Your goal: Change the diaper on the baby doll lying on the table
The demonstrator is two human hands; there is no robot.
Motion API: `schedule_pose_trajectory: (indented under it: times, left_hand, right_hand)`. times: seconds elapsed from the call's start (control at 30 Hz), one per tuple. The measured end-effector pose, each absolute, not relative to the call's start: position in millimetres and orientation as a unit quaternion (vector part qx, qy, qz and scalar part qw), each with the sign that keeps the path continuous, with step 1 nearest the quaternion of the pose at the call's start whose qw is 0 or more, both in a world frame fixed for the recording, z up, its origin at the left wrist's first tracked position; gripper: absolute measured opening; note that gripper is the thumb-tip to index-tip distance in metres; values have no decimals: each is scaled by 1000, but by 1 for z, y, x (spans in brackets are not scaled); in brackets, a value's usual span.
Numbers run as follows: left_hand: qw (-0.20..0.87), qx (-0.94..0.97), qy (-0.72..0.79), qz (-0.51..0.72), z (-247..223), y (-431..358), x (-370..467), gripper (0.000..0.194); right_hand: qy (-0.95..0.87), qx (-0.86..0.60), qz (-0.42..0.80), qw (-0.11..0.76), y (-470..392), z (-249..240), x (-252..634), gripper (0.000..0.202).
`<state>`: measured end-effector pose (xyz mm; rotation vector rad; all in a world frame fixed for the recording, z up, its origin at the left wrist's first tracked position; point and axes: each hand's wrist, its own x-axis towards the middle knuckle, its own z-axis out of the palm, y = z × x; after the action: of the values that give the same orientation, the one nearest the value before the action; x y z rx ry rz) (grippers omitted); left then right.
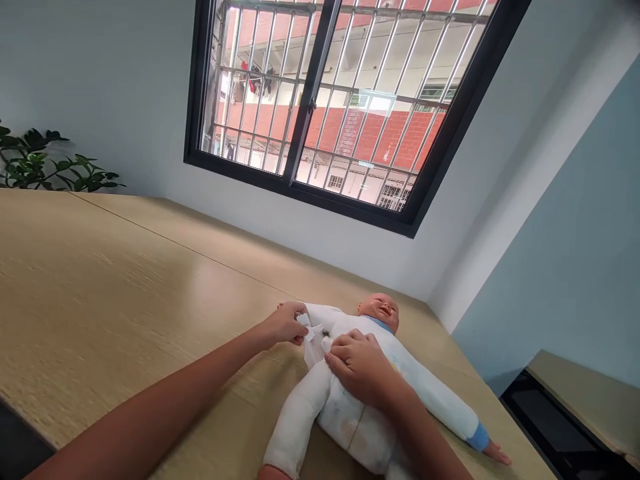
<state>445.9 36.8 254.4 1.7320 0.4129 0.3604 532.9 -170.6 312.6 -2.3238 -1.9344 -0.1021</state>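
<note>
A baby doll (435, 387) in a white suit with blue cuffs lies on its back on the wooden table, head toward the window wall. Around its hips is a patterned diaper (345, 420). My left hand (287, 325) is closed in a pinch on the diaper's thin white side flap (314, 343), which is pulled out beside the doll's waist. On the doll's belly rests my right hand (363, 365), palm down with its fingers stretched forward over the front of the diaper. What lies under that palm is hidden.
The wooden table (150, 287) reaches to the wall under a barred window (320, 113). A green plant (50, 167) stands behind its far left edge. At the lower right is a dark cabinet with a wooden top (585, 393).
</note>
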Motion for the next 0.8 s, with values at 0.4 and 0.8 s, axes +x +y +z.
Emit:
schedule_pose_trajectory:
  times: [0.4,0.8]
  left_hand:
    - [624,750,158,154,262,31,442,26]
    - [616,757,155,151,258,34,437,25]
  right_hand:
    - [-684,-726,-46,57,-175,310,532,32]
    - [-671,-735,-82,48,-175,306,530,34]
